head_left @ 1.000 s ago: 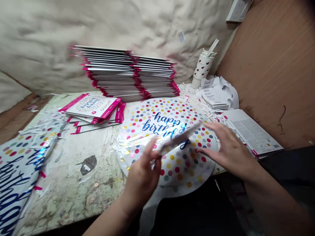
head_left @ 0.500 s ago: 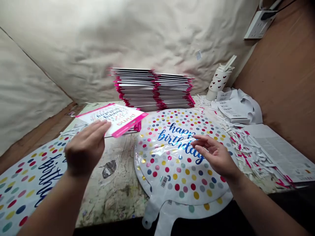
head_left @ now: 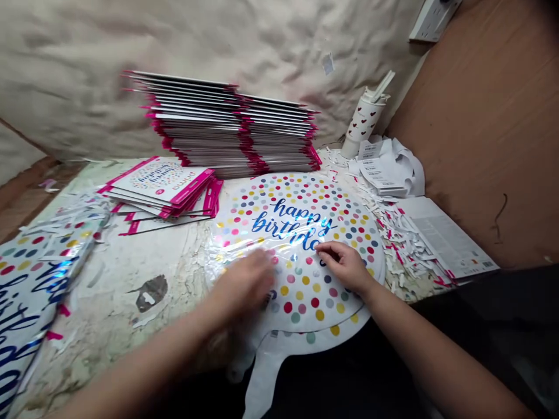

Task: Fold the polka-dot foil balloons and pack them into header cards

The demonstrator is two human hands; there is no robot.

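Note:
A flat foil balloon [head_left: 301,291], white with coloured dots and blue "happy birthday" lettering, lies on top of another in a small stack at the table's front edge. Over its left part, my left hand [head_left: 251,282] is smeared by motion, so its fingers are unclear. My right hand [head_left: 349,267] rests at the balloon's lettering, thumb and fingertips closed together. Whether they pinch any of the film is hidden. To the left, a loose pile of pink-edged printed cards [head_left: 161,183] shows the same dotted design.
Tall stacks of pink-edged cards [head_left: 205,125] stand at the back. A heart-patterned tumbler [head_left: 363,122], a label roll [head_left: 393,169], paper scraps [head_left: 395,250] and a printed sheet [head_left: 449,238] lie right. More dotted balloons [head_left: 30,291] lie on the left.
My left hand has let go of a pink-edged card, which now lies on the left pile, and has moved right over the balloon. My right fingers have closed together. The view has shifted.

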